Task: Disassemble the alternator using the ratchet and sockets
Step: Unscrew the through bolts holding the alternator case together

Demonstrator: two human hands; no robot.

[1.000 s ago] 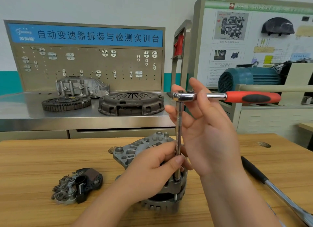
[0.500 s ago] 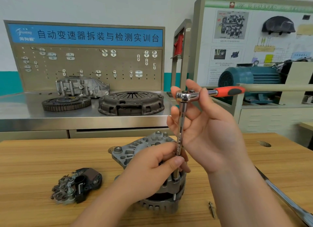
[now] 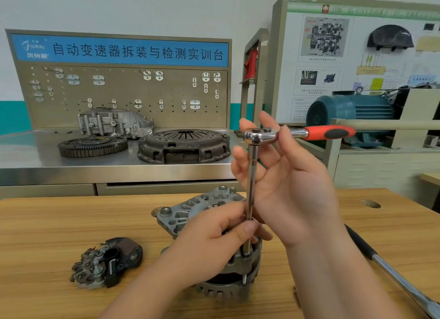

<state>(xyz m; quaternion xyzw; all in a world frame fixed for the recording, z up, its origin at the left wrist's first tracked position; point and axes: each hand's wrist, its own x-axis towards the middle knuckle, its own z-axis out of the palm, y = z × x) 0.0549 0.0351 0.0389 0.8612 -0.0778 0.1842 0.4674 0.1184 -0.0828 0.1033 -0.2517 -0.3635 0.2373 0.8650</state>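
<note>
Wooden bench (image 3: 71, 223) bears the alternator (image 3: 185, 214); left fingers (image 3: 248, 227) pinch the ratchet (image 3: 251, 175) above it.

White wall (image 3: 142, 9), teal band (image 3: 12, 116) low down. Steel workbench (image 3: 71, 171) against it, drawer fronts below. Tan pegboard (image 3: 123, 90) with metal hooks on bench; blue banner (image 3: 133, 50) with white Chinese characters across top. Right: beige display board (image 3: 392, 63) with diagrams, teal electric motor (image 3: 352, 113) in front. Foreground: wooden table (image 3: 59, 225). Light even, soft.

Left hand (image 3: 214, 237) pinches the extension bar (image 3: 250, 187) on the alternator (image 3: 223, 271); right hand (image 3: 285, 183) holds the ratchet (image 3: 297, 134)
</note>
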